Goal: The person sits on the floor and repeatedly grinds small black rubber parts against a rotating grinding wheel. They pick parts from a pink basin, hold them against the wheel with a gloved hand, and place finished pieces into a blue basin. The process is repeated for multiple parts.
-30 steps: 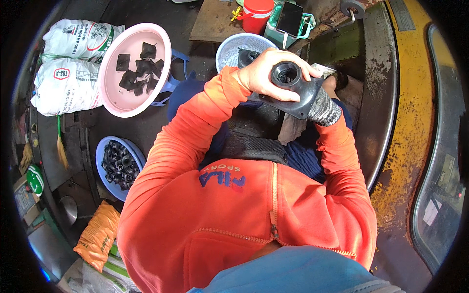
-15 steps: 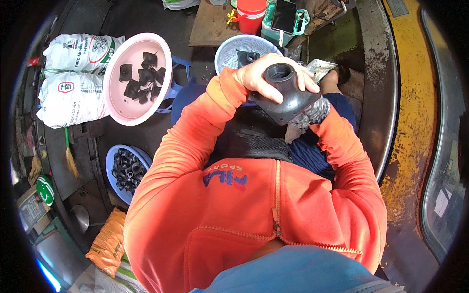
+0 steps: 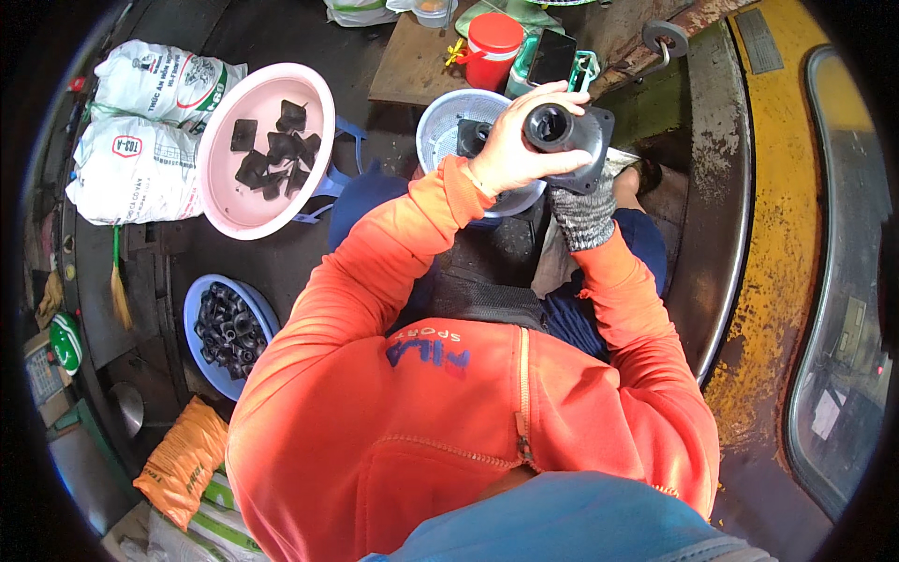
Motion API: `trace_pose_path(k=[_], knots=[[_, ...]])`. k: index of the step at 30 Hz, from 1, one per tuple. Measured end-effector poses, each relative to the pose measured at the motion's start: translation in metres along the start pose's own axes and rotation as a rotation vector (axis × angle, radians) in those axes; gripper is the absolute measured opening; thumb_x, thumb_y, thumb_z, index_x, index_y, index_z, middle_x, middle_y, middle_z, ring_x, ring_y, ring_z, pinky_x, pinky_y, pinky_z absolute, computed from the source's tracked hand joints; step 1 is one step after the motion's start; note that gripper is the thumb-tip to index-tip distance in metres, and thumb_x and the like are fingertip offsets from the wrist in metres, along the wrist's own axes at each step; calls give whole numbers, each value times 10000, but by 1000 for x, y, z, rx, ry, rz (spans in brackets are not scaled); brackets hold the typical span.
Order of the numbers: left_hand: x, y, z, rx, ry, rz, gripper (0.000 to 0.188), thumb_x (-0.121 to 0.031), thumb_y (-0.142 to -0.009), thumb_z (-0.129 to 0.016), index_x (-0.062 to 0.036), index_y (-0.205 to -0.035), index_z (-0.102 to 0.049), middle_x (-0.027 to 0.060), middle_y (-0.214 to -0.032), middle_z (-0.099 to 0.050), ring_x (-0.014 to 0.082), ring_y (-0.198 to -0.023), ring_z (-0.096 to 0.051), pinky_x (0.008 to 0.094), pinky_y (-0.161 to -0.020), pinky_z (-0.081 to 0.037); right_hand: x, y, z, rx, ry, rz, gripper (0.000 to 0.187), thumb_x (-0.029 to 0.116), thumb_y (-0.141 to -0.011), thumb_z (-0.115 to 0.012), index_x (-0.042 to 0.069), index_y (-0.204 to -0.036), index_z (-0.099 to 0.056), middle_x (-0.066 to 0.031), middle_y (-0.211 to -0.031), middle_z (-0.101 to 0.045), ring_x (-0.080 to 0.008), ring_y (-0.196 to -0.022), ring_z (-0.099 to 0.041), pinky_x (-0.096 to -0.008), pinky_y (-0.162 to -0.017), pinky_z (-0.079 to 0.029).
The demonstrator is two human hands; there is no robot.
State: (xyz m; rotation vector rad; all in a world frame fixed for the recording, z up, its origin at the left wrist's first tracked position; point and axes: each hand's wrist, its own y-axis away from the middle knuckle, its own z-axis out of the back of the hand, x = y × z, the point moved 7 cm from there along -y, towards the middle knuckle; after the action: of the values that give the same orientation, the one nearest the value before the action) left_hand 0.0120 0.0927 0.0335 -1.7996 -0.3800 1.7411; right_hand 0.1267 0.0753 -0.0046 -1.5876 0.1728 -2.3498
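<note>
Both hands hold one black rubber part (image 3: 568, 139) with a round collar on a flat flange, raised in front of my chest. My bare left hand (image 3: 518, 150) wraps its left side, fingers over the top. My right hand (image 3: 584, 214), in a grey knit glove, grips it from below. Just behind the part sits a white perforated basin (image 3: 440, 126) with a dark piece inside. My orange sleeves run up from the lower edge.
A pink basin (image 3: 229, 201) with several black parts stands at the left, beside two white sacks (image 3: 140, 122). A blue basin (image 3: 201, 314) of small black pieces lies lower left. A red cup (image 3: 493, 42) and a phone (image 3: 552, 56) rest on a board ahead. A curved metal rim (image 3: 726, 215) runs along the right.
Both hands have lifted the black part up and away from my body, and turned it so that its round opening faces me.
</note>
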Motion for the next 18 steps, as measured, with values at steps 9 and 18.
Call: trace_pose_path(k=[9,18], knots=[[-26,-9,1,315,206,-80,439,-99,-658,-765,-46,-1069,-618,127,-1204,-619,291,-1212,-512,442,-1049,-363,4,3,2,377,329,361,483,153,-814,-648,60,-1260,-485,-74,-1177,-561,-210,-1114,-550,-329,-916,-464],[-16,4,-24,529,924,216,634,-400,-713,-733,26,-1155,-571,196,-1223,-575,363,-1230,-473,500,-1041,-350,-60,41,-22,529,-1296,-672,421,220,-861,-645,91,-1240,-514,-62,-1163,-551,-191,-1054,-543,-294,-950,-415]])
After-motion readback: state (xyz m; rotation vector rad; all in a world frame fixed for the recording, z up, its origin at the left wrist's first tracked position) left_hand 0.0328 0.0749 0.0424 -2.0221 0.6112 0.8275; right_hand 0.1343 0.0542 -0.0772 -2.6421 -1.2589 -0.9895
